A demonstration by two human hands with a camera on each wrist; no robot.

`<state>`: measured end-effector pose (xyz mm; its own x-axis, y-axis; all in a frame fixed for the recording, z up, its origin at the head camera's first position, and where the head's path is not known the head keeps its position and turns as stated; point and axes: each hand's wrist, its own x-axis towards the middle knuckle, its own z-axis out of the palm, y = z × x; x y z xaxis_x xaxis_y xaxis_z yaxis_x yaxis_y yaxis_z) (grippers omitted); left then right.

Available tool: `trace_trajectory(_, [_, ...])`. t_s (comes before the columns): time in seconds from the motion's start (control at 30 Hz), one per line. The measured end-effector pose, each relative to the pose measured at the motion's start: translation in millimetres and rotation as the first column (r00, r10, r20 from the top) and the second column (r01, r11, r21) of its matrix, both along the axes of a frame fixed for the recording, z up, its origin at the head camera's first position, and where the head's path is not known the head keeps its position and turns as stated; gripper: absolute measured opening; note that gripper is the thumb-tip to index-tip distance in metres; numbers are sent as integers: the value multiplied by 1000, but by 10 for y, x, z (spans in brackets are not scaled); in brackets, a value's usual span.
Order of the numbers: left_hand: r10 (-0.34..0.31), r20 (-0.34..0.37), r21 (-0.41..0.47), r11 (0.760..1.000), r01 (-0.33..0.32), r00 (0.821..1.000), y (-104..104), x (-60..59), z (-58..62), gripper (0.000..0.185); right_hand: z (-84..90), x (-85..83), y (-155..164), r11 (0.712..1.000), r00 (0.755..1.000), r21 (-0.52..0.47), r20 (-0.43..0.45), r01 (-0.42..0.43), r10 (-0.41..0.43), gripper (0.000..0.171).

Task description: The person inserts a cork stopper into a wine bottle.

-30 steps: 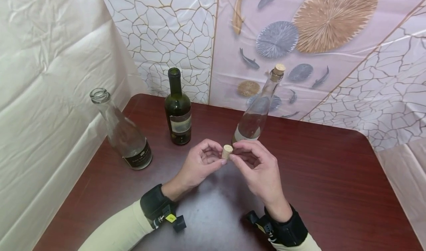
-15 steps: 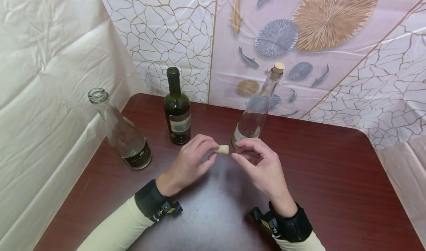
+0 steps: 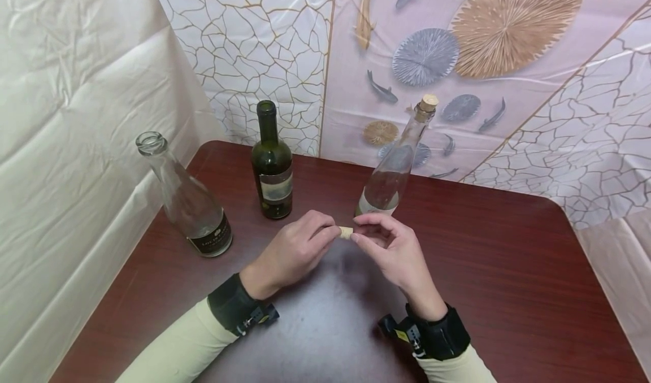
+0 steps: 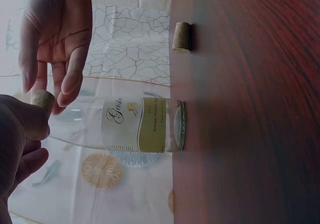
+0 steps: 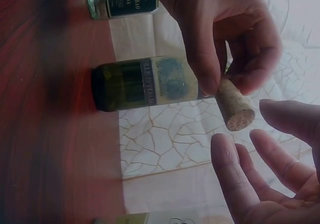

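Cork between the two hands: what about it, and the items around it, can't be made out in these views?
- Cork: head view, left hand covers most of it.
- Right hand: whether it touches the cork, unclear.
- Green bottle: right wrist view, label print blurred.
- Spare cork: only in left wrist view; its place on the table unclear.

Dark red-brown wood-grain table [image 3: 508, 281], rounded far corners, glossy top. Standing on it: clear uncorked bottle with dark label [image 3: 190, 205] near left edge; dark green wine bottle with pale label [image 3: 273, 171] toward back, open neck; clear bottle with cork stopper [image 3: 391, 171] right of green one. Loose cork [image 4: 181, 37] upright on tabletop near clear labelled bottle.
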<state>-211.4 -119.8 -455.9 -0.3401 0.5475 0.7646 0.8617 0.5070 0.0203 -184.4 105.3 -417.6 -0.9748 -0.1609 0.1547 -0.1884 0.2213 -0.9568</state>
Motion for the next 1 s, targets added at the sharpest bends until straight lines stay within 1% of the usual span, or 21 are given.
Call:
trace_trajectory(0.13, [-4,-7,-3,1000,4,1000,7,-1,-11,13,-41,-29,2,1000,998,1,58,-10,10,33])
trace_trajectory(0.2, [-5,-8,-1,1000,5,1000,9,0,-14,13,-62,-41,-1,1000,996,-11,86,-27,28,33])
trace_trajectory(0.33, [-6,-13,0,1000,6,1000,11,4,-11,13,-87,-46,-12,994,985,-89,154,-66,79,34])
trace_trajectory(0.43, [-13,-14,-3,1000,13,1000,16,11,-7,14,-93,-40,-26,988,978,-142,186,-68,94,34])
trace_trajectory(0.7, [-26,-13,-13,1000,26,1000,29,24,-27,16,-111,-20,-58,986,973,-167,225,-12,50,33])
trace_trajectory(0.87, [-22,-3,-12,1000,22,1000,31,22,-49,16,-120,-17,-58,984,971,-180,235,0,43,34])
trace_trajectory(1.0, [-28,10,9,1000,28,1000,33,21,-51,15,-118,-16,-58,987,973,-162,229,7,30,34])
